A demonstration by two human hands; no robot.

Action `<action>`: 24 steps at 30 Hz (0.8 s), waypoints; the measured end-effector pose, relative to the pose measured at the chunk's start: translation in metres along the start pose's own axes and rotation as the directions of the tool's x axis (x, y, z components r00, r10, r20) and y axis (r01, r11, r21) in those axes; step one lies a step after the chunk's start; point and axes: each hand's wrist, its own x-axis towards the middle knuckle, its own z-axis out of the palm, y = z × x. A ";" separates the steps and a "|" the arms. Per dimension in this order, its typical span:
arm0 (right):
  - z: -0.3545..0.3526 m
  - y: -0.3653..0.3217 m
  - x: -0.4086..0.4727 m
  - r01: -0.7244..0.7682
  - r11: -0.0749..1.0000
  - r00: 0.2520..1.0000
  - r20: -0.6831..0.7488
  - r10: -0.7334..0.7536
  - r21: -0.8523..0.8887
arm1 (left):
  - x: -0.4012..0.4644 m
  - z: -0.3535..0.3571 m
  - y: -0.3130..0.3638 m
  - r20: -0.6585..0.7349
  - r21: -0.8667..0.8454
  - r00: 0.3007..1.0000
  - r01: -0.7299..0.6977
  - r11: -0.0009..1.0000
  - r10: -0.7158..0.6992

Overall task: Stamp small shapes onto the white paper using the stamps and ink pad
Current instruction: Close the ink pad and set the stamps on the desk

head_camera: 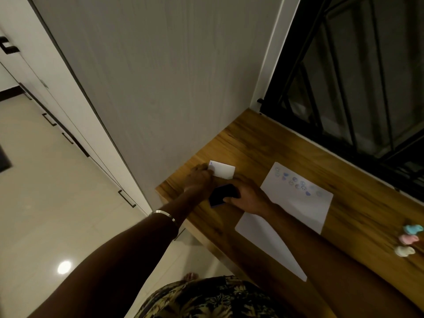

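Left hand (199, 179) resting fingers on small white box (223, 169) near tabletop (263, 143) corner. Right hand (246, 196) gripping dark ink pad (223, 195) just beside it. Paper (298, 203) lying right of hands, showing blue prints. Three stamps (409, 239) sitting well apart at right edge.

The white paper (296, 210) lies flat on the wooden top, a cluster of blue round prints near its far edge. Three small stamps (409, 239), blue, pink and cream, sit at the right. The dark ink pad (221, 193) is tilted, left of the paper.
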 end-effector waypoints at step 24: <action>-0.009 -0.003 0.016 -0.184 0.717 0.946 -0.076 0.314 0.672 | -0.019 -0.008 -0.006 -0.034 -0.816 0.975 0.099 0.569 -0.218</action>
